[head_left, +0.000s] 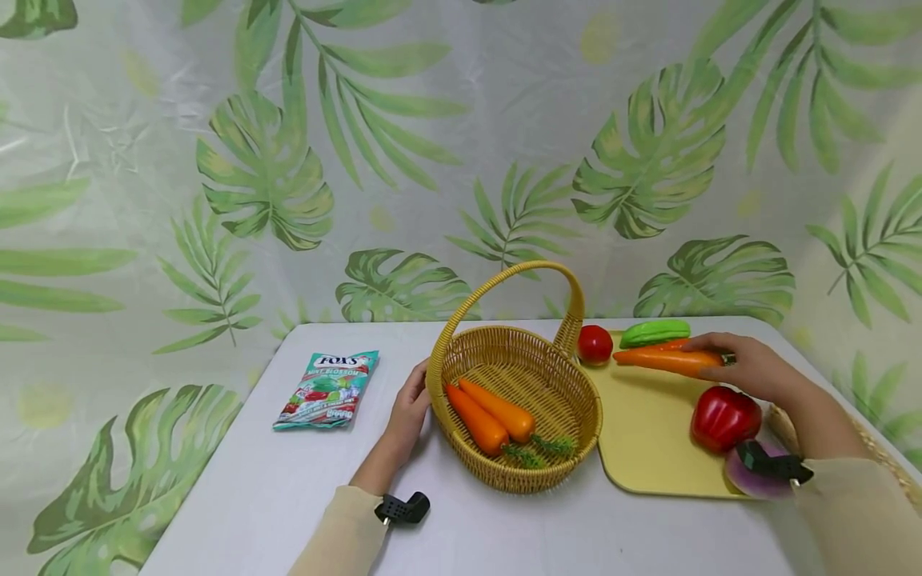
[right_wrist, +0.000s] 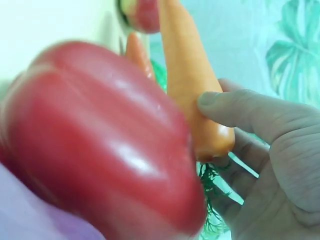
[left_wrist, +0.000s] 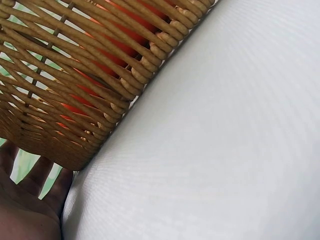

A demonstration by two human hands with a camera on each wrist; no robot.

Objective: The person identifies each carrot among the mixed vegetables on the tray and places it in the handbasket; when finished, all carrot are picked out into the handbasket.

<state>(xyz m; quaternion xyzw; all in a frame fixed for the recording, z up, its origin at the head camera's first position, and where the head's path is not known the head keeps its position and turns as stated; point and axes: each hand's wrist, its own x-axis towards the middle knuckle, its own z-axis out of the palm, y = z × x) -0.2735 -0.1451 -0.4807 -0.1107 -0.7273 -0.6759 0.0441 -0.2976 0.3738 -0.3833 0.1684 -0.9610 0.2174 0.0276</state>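
Note:
My right hand [head_left: 731,364] pinches an orange carrot [head_left: 666,362] near its leafy end, thumb on one side, as the right wrist view also shows. The carrot is above the yellow tray [head_left: 648,460], its tip pointing left. Another carrot [right_wrist: 139,55] lies behind it, mostly hidden. My left hand [head_left: 410,404] touches the left side of a wicker basket [head_left: 519,476], its fingers extended along the wall in the left wrist view. Two carrots [head_left: 497,408] with green tops lie inside the basket. A red bell pepper [head_left: 726,418] sits on the tray below my right hand.
Also on the tray are a round red item [head_left: 595,346], a ridged green vegetable [head_left: 654,333] and a purple-white round vegetable [head_left: 752,476], partly hidden by my wrist. A Fox's candy bag [head_left: 330,390] lies left. The basket's tall handle [head_left: 497,280] arches upward.

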